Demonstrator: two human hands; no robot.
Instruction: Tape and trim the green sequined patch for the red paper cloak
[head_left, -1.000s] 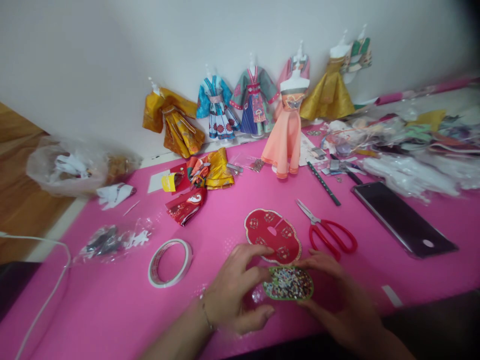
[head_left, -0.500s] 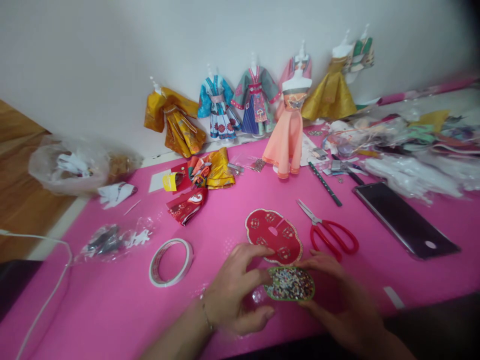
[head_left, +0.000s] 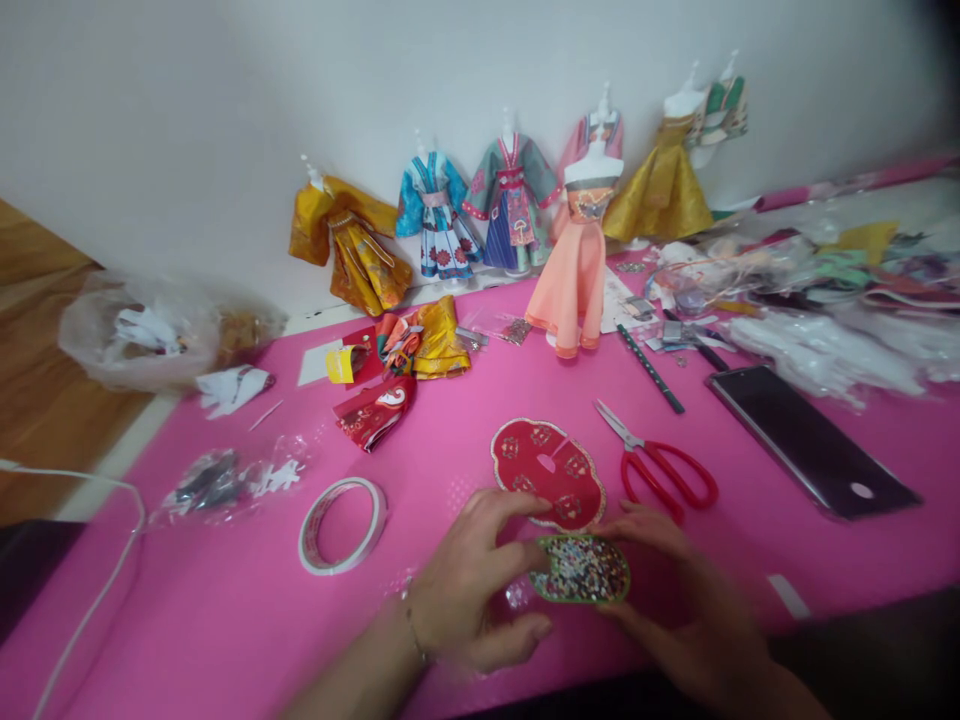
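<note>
At near centre, the right hand [head_left: 686,590] holds a green-rimmed oval container [head_left: 577,601] of multicoloured beads [head_left: 586,568]; the left hand [head_left: 469,578], thumb wide, overlaps its left end. Beyond lies a scalloped red piece [head_left: 529,462].

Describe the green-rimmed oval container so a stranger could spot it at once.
On the pink tabletop, find the flat, red, fabric-like piece with a wavy pale border. Nearer the wearer, between the left hand and right hand, is the green-rimmed oval container. Unlike its neighbours, it is filled with tiny multicoloured bits.
</note>
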